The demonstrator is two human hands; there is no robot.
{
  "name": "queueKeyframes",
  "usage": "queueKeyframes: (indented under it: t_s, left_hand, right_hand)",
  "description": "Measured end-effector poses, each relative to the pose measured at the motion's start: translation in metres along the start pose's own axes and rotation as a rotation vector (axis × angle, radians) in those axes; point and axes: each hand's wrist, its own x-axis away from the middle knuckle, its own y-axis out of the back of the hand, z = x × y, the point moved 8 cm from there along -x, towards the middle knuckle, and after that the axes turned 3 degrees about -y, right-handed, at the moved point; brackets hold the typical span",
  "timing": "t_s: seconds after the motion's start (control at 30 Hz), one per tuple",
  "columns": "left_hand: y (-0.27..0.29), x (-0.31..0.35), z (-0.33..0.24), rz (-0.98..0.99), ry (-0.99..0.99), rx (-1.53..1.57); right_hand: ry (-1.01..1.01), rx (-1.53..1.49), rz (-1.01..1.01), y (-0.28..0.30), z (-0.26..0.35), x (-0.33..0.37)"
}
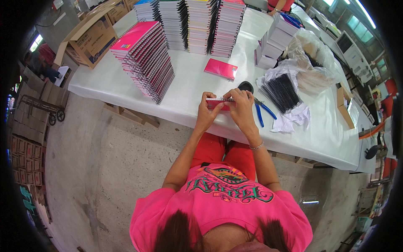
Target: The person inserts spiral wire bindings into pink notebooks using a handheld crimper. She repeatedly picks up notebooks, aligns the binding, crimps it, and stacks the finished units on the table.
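Note:
Just over the table's front edge, I hold a small pink notebook (217, 104) between both hands, its edge tilted up toward me. My left hand (205, 111) grips its left end, thumb on the cover. My right hand (243, 107) pinches the upper edge toward the right, where a short dark stretch of spiral coil shows. The fingers partly hide this edge. To the right of my right hand lie blue-handled pliers (264, 111) and a round black object (246, 87). Beyond my hands rests a flat pink pad (221, 69).
A tall stack of pink spiral notebooks (145, 63) stands at left, with several more stacks (201, 29) behind. Black coils (281, 93) lie on crumpled paper at right, near plastic bags (312, 54) and white pads (277, 38). A cardboard box (92, 40) stands at far left.

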Motion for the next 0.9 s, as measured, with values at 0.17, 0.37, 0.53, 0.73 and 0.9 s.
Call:
queueKeyframes:
  t_s: [0.17,0.37,0.53,0.73,0.9]
  left_hand:
    - [0.0003,-0.0005,0.0009,-0.005,-0.010,-0.006]
    - [-0.0006,-0.0007,-0.0011,0.001,0.000,0.017]
    - [0.0007,-0.0008,-0.0015,-0.001,-0.041,-0.034]
    - [0.0016,-0.0003,0.0020,-0.003,-0.041,-0.042]
    - [0.0033,0.0030,0.0071,-0.004,-0.019,-0.063]
  right_hand:
    - [0.004,-0.031,-0.029,-0.0027,-0.0019,0.0021]
    - [-0.011,-0.040,-0.037,-0.0002,0.0015,0.0007]
    - [0.021,-0.030,-0.048,-0.0009,0.0029,0.0020]
    - [0.006,-0.046,-0.073,-0.0003,0.0026,0.0019]
    - [-0.029,-0.090,-0.013,-0.0063,-0.0039,0.0047]
